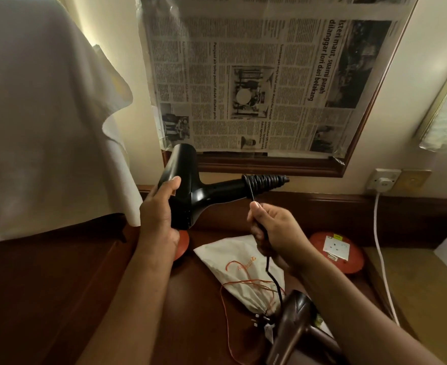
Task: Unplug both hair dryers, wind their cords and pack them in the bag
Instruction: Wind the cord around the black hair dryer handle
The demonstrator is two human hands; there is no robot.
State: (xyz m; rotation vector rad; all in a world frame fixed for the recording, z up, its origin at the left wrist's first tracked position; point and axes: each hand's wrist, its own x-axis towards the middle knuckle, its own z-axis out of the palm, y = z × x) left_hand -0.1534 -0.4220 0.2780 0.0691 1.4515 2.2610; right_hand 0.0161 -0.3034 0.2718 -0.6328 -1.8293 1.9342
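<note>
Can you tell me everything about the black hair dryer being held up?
The black hair dryer looks like shiny plastic. It is held in the air above the wooden table, its handle pointing right. The left hand grips its fat body. Its black cord is wound in tight coils round the handle's end. The right hand pinches the loose part of the cord, which hangs down to a plug lying by the white bag.

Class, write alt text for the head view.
Left hand holds a black dryer while the right hand winds its cord round the handle. Below on the desk lie a white bag and second dryer.
</note>
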